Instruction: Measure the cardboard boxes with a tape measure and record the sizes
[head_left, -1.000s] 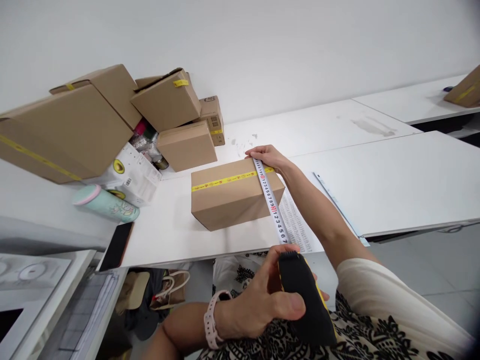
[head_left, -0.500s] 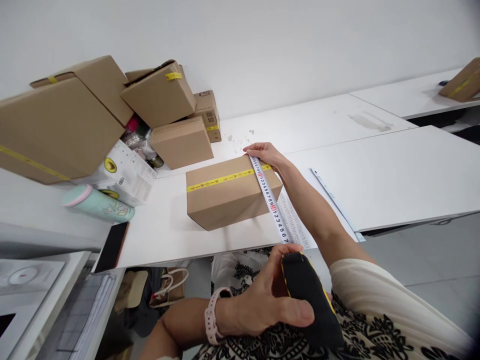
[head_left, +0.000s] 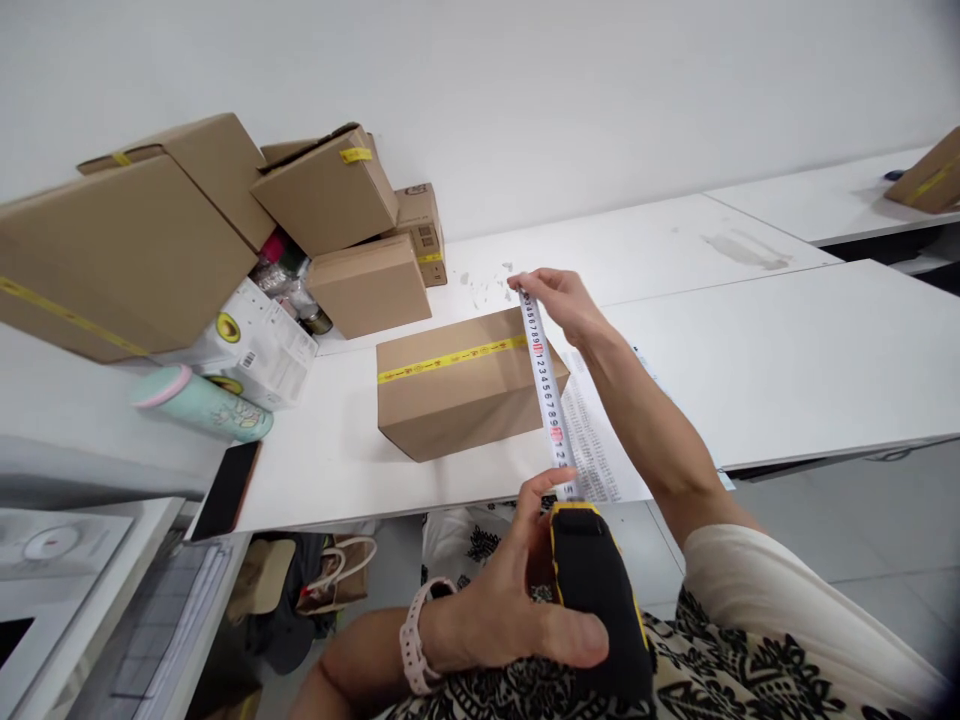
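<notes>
My left hand, with a pink watch band at the wrist, is closed around the black and yellow case of a tape measure, below the table's front edge. The white numbered blade runs out from the case across the right end of a closed cardboard box sealed with yellow tape. At the far end of the blade, my right hand pinches its tip, above and beyond the box's back edge. Whether the blade touches the box I cannot tell.
A printed sheet lies right of the box on the white table. Several cartons are stacked at the left, near a mint bottle and a dark phone. Another box stands at the far right.
My right hand has moved up and to the right with the blade's tip. Slightly less blade shows out of the case, which has shifted a little left. The box stays in place.
</notes>
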